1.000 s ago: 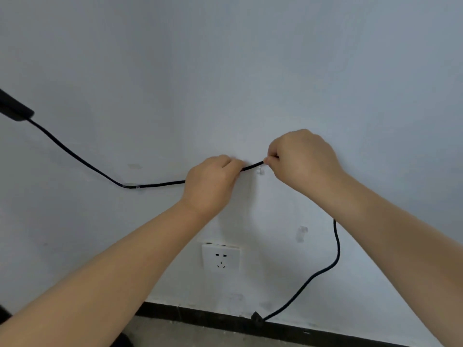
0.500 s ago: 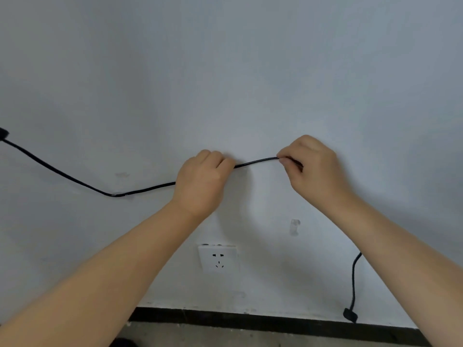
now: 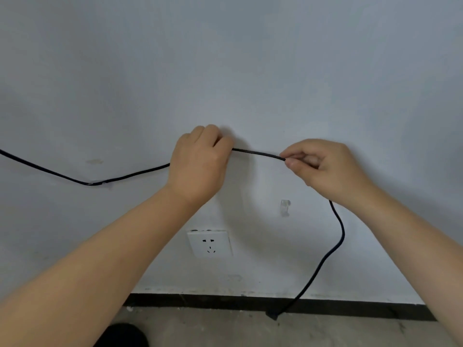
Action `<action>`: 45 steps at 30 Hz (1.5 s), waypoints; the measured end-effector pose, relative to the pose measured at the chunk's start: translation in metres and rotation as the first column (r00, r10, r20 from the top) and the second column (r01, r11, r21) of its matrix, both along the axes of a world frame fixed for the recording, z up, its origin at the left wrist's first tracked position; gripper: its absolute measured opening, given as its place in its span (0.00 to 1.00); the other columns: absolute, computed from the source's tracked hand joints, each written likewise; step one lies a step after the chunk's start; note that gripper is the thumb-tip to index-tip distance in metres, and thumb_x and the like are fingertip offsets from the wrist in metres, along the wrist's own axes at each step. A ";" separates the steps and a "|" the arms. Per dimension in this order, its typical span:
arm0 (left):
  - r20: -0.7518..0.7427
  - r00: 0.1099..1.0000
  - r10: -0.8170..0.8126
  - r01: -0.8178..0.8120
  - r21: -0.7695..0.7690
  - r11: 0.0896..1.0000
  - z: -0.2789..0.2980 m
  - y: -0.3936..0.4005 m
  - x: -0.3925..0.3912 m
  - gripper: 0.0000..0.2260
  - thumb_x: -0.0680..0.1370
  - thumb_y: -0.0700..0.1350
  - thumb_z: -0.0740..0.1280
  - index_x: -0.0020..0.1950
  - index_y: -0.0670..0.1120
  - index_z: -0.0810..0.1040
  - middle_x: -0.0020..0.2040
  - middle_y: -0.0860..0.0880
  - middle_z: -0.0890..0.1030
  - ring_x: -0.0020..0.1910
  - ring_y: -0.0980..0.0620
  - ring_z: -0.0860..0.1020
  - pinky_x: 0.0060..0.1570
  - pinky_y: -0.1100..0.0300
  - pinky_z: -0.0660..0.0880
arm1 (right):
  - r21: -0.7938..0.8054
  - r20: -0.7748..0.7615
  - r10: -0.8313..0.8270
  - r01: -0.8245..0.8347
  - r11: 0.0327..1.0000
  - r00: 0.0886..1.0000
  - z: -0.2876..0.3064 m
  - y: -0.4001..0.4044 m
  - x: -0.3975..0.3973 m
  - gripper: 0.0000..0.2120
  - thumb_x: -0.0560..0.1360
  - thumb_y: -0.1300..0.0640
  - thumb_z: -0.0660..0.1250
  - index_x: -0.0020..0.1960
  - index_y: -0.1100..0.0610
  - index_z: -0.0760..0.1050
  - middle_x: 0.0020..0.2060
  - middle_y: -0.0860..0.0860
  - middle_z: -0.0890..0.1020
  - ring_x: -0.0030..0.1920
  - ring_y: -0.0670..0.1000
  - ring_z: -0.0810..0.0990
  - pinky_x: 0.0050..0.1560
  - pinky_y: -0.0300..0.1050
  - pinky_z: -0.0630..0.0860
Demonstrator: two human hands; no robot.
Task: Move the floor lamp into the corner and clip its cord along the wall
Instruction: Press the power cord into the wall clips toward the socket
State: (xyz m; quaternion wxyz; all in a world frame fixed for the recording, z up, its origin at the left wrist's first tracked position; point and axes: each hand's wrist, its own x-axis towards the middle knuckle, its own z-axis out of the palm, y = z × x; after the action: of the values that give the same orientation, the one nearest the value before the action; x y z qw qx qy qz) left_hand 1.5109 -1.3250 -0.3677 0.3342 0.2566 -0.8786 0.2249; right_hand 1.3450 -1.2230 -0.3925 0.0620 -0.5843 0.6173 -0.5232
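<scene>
A black lamp cord [image 3: 255,153] runs along the white wall from the left edge. It passes through a clear clip [image 3: 101,183] at the left, then rises to my hands. My left hand [image 3: 200,164] is closed around the cord against the wall. My right hand [image 3: 323,166] pinches it a short way to the right, with a taut stretch between them. Below my right hand the cord hangs in a curve, and its plug [image 3: 273,315] rests by the floor. An unused clear clip [image 3: 285,206] sticks to the wall below. The lamp itself is out of view.
A white wall socket [image 3: 209,243] sits low on the wall below my left hand. A black skirting strip [image 3: 200,300] runs along the wall's foot above a bare concrete floor [image 3: 225,329]. A dark shape [image 3: 122,335] shows at the bottom edge.
My right hand has slid further right along the cord, away from my left hand, lengthening the taut stretch. The loose end now hangs down to the floor again.
</scene>
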 end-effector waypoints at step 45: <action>-0.541 0.833 0.118 0.381 0.714 0.587 -0.118 0.043 -0.065 0.10 0.75 0.37 0.65 0.35 0.48 0.75 0.28 0.56 0.74 0.29 0.58 0.72 0.41 0.57 0.74 | 0.251 0.273 -0.348 0.282 0.926 0.897 -0.137 0.017 -0.007 0.17 0.74 0.55 0.63 0.43 0.71 0.77 0.28 0.58 0.77 0.25 0.49 0.67 0.24 0.32 0.64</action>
State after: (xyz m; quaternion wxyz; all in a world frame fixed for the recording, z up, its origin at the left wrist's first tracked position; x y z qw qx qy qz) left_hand 1.4460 -1.2817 -0.4853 0.4301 0.3610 -0.7710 -0.3004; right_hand 1.3376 -1.2060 -0.5292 0.1327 -0.3764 0.7370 -0.5454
